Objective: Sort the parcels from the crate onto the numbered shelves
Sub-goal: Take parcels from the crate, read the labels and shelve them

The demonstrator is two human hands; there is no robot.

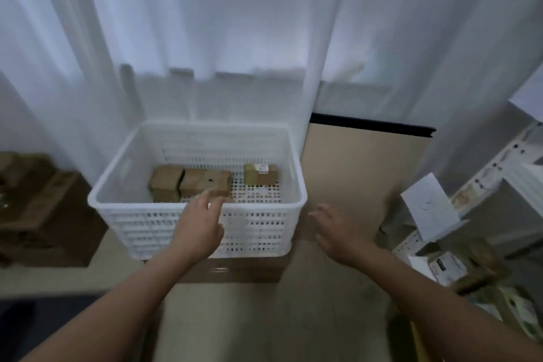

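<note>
Now | left hand (200, 225) over crate (140, 222) | parcel label (262, 167) unreadable

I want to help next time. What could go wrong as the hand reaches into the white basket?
The left hand reaches for the middle parcel, which sits right beside the left parcel, so it may slip or drag both. Its label is not visible, so it could get sorted wrongly.

Crate (152, 211): white plastic, perforated lattice walls and floor, smooth, slight sheen. Parcels (204, 182) inside: matt brown cardboard; one at crate's right rear (261, 174) bears white paper label. Curtain (205, 38): sheer white cloth, matt. Shelves (496, 167) at right: pale perforated metal uprights, white paper sheets (426, 203) attached.
</note>
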